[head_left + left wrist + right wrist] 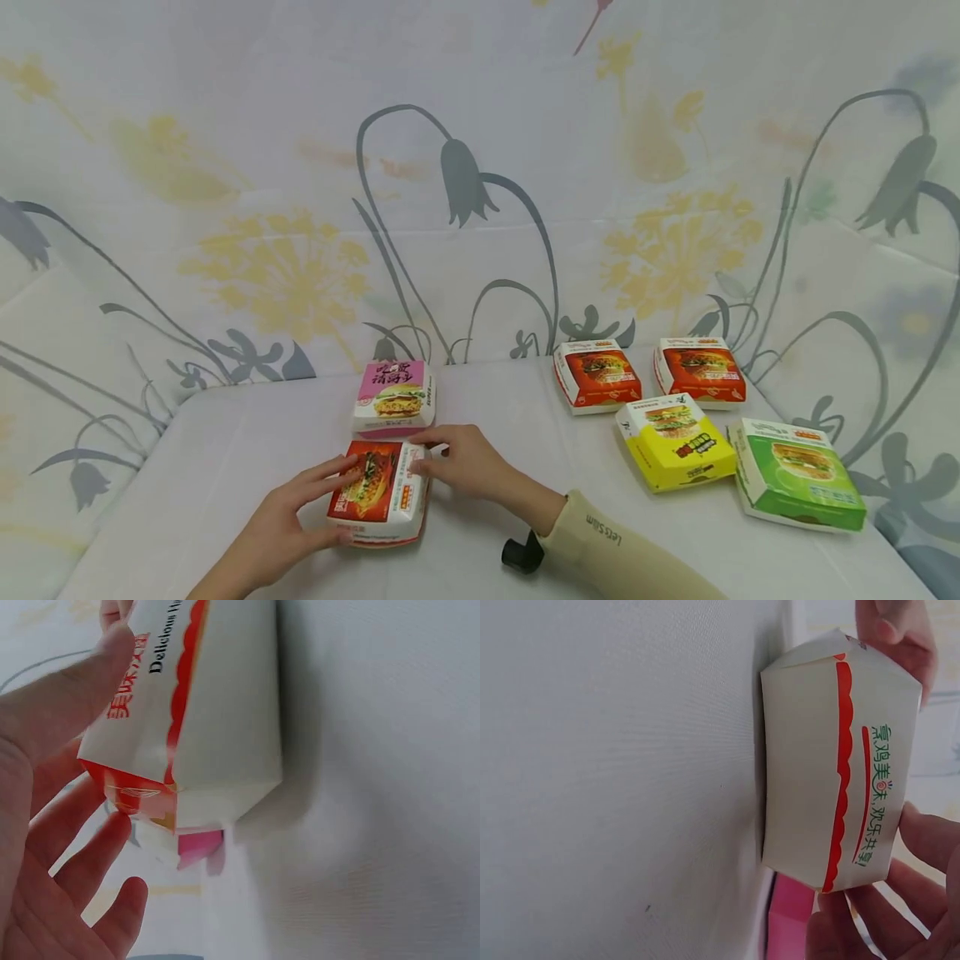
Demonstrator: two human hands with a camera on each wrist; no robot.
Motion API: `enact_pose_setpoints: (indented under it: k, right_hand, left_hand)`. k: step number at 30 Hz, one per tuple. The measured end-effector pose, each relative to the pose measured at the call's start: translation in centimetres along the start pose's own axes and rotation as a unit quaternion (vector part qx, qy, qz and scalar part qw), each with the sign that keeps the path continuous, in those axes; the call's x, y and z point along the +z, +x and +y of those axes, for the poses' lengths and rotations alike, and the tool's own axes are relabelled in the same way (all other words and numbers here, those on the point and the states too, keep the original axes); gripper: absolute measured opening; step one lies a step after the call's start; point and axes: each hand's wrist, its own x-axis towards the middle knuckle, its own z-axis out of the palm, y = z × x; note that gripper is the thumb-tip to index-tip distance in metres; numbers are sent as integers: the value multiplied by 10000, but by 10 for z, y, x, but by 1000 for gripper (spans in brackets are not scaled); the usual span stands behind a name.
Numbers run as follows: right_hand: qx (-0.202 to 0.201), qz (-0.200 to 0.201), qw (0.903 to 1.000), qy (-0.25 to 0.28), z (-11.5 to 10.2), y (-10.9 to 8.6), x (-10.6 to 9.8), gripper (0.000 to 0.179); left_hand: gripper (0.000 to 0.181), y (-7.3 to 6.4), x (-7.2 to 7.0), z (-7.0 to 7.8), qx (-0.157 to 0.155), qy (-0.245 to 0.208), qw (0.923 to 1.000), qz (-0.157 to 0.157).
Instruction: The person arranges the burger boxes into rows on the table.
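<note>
A red and white burger box stands upright on the table with its lid closed, between my two hands. My left hand holds its left side, thumb at the near left corner and fingers on the far left edge. My right hand grips the far right corner, its thumb on the right of the lid; in the right wrist view its fingers curl round the box's end. Right behind stands a pink and white burger box, partly hidden in both wrist views.
To the right are two red burger boxes at the back, a yellow one in front of them and a green one farther right. A black object is at my right wrist. A patterned cloth hangs behind the white table.
</note>
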Motion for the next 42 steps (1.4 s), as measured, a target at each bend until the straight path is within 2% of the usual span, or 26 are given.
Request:
enact_pose_setpoints:
  k: [13,19,25,28,35,42]
  right_hand:
    - [211,32,9997,95,3,2,-1,32]
    - [226,43,9997,102,1,0,-4,26]
    - [262,113,9995,138,4,-1,-3,25]
    - [211,163,9996,98,4,-2,-2,23]
    - [179,220,9996,33,2,-5,-2,19]
    - [251,246,9994,-19,-4,-10,1,17]
  left_hand:
    - [58,5,4,-3,124,187,9994,245]
    - [53,7,6,-7,463,480,9948,774]
    - [53,6,7,-12,867,495,9870,1264]
    - [51,6,8,-14,949,516,9841,1409]
    - [49,5,8,-14,655,568,9879,1286]
    - [50,4,13,-2,-71,582,9905,1246]
